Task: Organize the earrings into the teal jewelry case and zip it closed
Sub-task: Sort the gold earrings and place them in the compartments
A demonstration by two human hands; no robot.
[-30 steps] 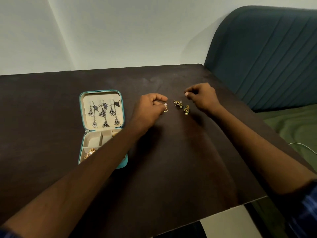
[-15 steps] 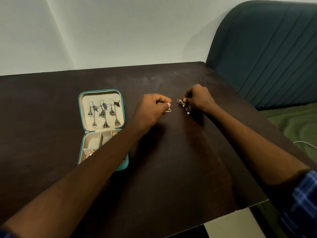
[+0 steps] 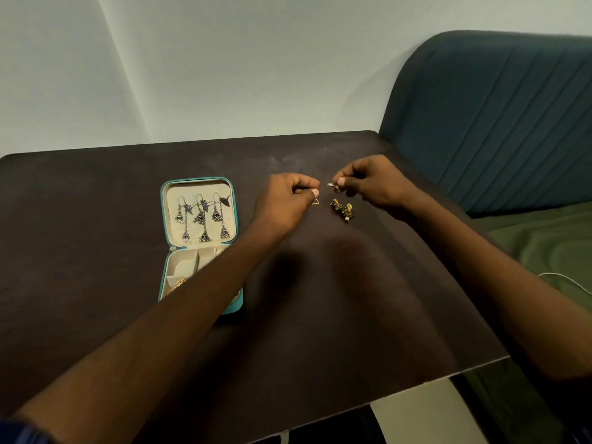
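The teal jewelry case (image 3: 163, 200) lies open on the dark table (image 3: 96, 251), left of my hands. Several silver dangle earrings (image 3: 200, 219) hang in its cream lid, and a gold piece (image 3: 178, 283) sits in a lower compartment. My left hand (image 3: 285, 203) pinches a small gold triangle earring (image 3: 315, 202) just above the table. My right hand (image 3: 374, 182) pinches a tiny silver piece (image 3: 333, 186), lifted off the table. A pair of gold and green earrings (image 3: 343, 209) lies on the table below my right hand. My left forearm hides part of the case's lower tray.
A teal upholstered seat back (image 3: 496, 123) rises at the right, with a green cushion (image 3: 544, 245) and a white cable (image 3: 567, 280) below it. The table's front edge (image 3: 416, 384) runs close to me. A pale wall stands behind.
My right hand has lifted away from the gold and green earrings with a tiny silver piece pinched in it. My left hand stays in place, holding the triangle earring.
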